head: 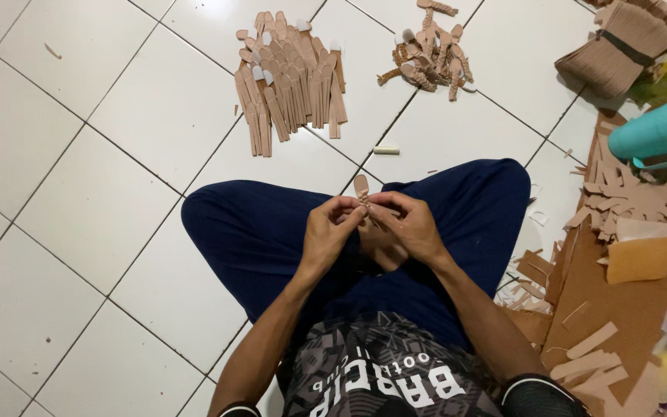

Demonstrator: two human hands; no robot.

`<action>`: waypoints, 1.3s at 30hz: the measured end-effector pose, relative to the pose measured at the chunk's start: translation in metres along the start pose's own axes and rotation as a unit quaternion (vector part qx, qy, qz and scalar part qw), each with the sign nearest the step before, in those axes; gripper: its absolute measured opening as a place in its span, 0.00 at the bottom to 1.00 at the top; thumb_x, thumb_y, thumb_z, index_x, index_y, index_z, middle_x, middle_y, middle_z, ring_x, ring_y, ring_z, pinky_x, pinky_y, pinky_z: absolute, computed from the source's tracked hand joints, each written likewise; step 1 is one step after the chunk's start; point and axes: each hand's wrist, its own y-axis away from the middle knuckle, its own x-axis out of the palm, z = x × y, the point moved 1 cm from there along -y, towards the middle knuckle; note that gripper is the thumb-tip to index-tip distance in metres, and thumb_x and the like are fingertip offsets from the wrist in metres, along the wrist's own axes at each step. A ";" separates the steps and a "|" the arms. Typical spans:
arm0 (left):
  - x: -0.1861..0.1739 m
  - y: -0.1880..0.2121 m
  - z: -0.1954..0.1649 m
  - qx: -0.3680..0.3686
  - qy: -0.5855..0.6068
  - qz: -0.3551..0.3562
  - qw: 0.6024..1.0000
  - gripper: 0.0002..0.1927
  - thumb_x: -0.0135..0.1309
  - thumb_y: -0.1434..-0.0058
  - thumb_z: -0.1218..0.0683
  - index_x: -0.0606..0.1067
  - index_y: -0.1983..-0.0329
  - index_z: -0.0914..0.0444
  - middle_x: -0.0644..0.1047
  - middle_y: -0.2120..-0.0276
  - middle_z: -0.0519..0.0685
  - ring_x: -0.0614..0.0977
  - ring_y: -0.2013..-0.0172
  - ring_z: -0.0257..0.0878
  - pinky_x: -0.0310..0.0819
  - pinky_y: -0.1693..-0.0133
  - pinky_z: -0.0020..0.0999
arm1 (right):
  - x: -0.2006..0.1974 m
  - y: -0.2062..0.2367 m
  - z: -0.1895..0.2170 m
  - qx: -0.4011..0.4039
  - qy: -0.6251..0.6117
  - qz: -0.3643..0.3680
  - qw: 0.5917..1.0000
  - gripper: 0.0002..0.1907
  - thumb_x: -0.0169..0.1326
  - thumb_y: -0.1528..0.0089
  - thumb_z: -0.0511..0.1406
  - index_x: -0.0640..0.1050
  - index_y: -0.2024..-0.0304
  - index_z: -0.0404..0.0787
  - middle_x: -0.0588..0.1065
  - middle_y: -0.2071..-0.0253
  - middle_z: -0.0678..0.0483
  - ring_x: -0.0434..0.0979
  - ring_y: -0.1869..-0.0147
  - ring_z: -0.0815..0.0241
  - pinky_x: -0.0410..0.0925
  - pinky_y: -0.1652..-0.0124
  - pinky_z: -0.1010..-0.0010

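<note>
Centre of frame: a person sits cross-legged on white floor tiles (79,154), dark blue trousers (272,239), both hands raised over the lap. Left hand (327,232) and right hand (411,228) meet fingertip to fingertip, fingers pinched shut on a small tan strip (361,188) that stands upright between them, its rounded end poking above the knuckles (lower end hidden by the fingers).

Top centre: a flat pile of long tan strips (291,77), laid roughly parallel on the tiles. Just right of it, a smaller heap of twisted pieces (430,50). Between the piles and the knees, a small pale stub (386,150) lies alone.

Right edge: a brown sheet (619,309) with cut scraps (627,197) scattered over it. A teal jug (658,131) lies on its side above. Upper right corner: a banded bundle of brown strips (619,46).
</note>
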 end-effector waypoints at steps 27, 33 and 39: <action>0.019 -0.009 0.000 0.072 -0.123 -0.120 0.982 0.10 0.62 0.39 0.57 0.83 0.59 0.68 0.85 0.66 0.51 0.85 0.65 0.34 0.79 0.61 0.27 | 0.000 -0.014 -0.005 0.062 -0.059 -0.043 0.995 0.11 0.57 0.36 0.36 0.82 0.59 0.33 0.81 0.64 0.56 0.79 0.61 0.70 0.72 0.58 0.79; 0.007 -0.004 0.011 -0.052 0.044 -0.030 0.997 0.12 0.62 0.38 0.56 0.82 0.56 0.70 0.84 0.65 0.50 0.84 0.65 0.32 0.78 0.62 0.24 | 0.008 -0.001 -0.020 0.007 -0.050 -0.091 0.995 0.11 0.60 0.35 0.35 0.82 0.57 0.31 0.81 0.63 0.55 0.78 0.59 0.69 0.71 0.57 0.78; 0.003 -0.002 -0.002 -0.047 -0.014 -0.006 0.999 0.12 0.60 0.36 0.56 0.82 0.57 0.71 0.83 0.70 0.48 0.82 0.69 0.30 0.75 0.66 0.24 | -0.003 -0.003 -0.006 -0.004 -0.052 -0.047 0.998 0.12 0.59 0.36 0.35 0.80 0.53 0.33 0.81 0.61 0.56 0.80 0.57 0.70 0.72 0.55 0.79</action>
